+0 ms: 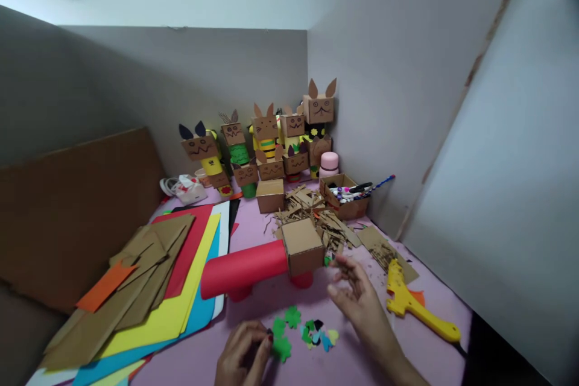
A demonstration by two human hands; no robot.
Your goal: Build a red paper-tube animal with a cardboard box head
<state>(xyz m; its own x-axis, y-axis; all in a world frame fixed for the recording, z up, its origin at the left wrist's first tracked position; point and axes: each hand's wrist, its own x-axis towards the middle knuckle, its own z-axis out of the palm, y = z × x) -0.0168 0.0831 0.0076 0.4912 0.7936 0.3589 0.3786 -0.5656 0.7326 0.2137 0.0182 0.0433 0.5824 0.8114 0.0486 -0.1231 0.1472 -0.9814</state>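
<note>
A red paper tube (244, 265) lies across the table on short red supports, with a cardboard box (302, 246) at its right end. My right hand (357, 295) is raised just right of the box, fingers curled loosely and apart from the thumb, with nothing visible in it. At the lower middle my left hand (244, 350) has thumb and fingertips pinched together; a small dark bit shows at the tips, too small to name. Green flower cutouts (282, 348) lie right beside it. Between my hands is a small pile of coloured paper cutouts (326, 338).
A yellow glue gun (420, 310) lies at the right. Coloured sheets (154, 329) and cardboard pieces (136, 277) are stacked at left. Behind stand several cardboard animal figures (265, 128), a pink bottle (329, 163), a pen box (350, 208) and cardboard scraps (307, 202).
</note>
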